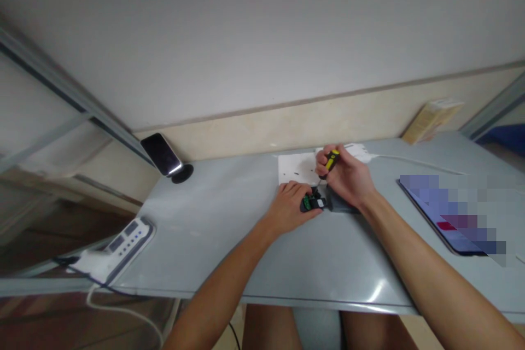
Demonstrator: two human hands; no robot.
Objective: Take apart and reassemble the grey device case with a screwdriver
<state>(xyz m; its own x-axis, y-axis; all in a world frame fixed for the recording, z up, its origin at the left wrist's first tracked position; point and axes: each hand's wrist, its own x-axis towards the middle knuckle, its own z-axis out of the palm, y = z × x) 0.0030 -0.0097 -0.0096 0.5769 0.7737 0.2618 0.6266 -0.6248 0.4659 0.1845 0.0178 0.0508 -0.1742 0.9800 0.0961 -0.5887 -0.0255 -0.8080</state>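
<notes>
My right hand [346,175] grips a yellow and black screwdriver [332,160], its thin shaft slanting down to the left. The tip meets a small black device with a green circuit board [307,202]; whether it sits in a screw is too small to tell. Fingers of my left hand [290,206] close around that device and hold it on the table. A dark grey flat piece [340,205] lies beside the device, partly under my right hand. Behind both hands is a white sheet [297,168] with a few tiny dark bits on it.
On the grey table [205,240], a phone on a round stand [161,154] stands at the back left. A white power strip [117,251] with cables lies at the left edge. A tablet [447,219] lies right, and a yellowish box [431,120] leans against the wall.
</notes>
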